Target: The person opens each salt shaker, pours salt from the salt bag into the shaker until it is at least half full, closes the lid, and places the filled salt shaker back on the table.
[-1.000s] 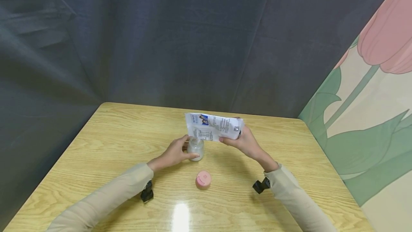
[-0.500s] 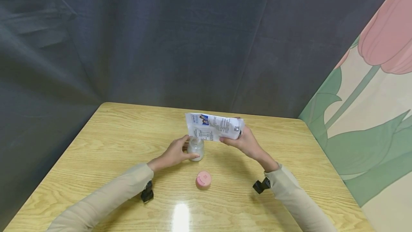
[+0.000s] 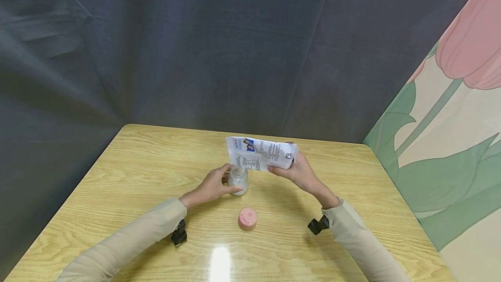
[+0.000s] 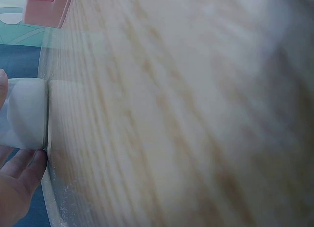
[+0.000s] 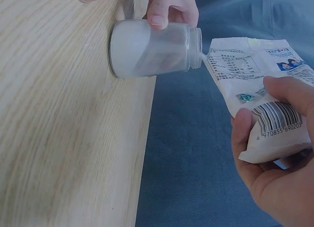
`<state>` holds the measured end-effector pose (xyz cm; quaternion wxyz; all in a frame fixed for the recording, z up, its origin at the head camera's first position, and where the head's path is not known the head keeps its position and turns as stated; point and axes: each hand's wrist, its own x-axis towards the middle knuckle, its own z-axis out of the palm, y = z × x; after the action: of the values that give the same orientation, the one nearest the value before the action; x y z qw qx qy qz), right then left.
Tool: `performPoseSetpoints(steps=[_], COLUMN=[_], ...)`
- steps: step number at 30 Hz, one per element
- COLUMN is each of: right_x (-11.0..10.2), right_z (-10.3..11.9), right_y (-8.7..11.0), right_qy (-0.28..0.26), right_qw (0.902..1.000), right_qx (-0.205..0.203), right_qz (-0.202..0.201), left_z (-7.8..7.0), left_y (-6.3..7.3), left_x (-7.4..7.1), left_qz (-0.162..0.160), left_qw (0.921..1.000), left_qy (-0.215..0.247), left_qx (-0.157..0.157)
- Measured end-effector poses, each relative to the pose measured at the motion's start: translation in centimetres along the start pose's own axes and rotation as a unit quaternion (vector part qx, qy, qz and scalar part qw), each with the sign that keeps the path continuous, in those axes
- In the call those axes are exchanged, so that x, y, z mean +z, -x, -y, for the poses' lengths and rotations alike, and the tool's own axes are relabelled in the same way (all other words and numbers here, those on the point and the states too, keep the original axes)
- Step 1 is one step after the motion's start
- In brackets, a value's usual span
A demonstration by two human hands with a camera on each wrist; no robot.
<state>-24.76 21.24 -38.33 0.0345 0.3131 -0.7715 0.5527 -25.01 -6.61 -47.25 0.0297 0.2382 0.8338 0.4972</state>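
Note:
Upright on the wooden table stands a small clear glass jar, open at the top, with white grains filling roughly its lower part. My left hand grips it from the left, thumb at the front and fingers behind. Above and to the right, my right hand holds a printed white pouch tilted on its side. In the right wrist view the torn corner of the pouch is at the mouth of the jar, and a thin white stream runs between them. A pink lid lies nearer me.
The wooden table ends at a dark curtain behind the hands. A wall with painted tulips runs along the right side. Scattered white grains show on the tabletop near the jar in the left wrist view.

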Motion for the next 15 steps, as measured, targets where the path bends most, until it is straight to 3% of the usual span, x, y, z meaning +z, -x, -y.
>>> performPoseSetpoints(steps=[15], right_x=[-0.01], right_z=[0.11], right_y=[0.0], right_qy=[0.005], right_qw=[1.0], right_qx=[0.004], right_qz=[-0.003], left_z=[-0.12], left_y=[0.09], left_x=[-0.03], left_qz=[-0.002], left_qw=[1.0], left_qy=[-0.003], left_qx=[-0.005])
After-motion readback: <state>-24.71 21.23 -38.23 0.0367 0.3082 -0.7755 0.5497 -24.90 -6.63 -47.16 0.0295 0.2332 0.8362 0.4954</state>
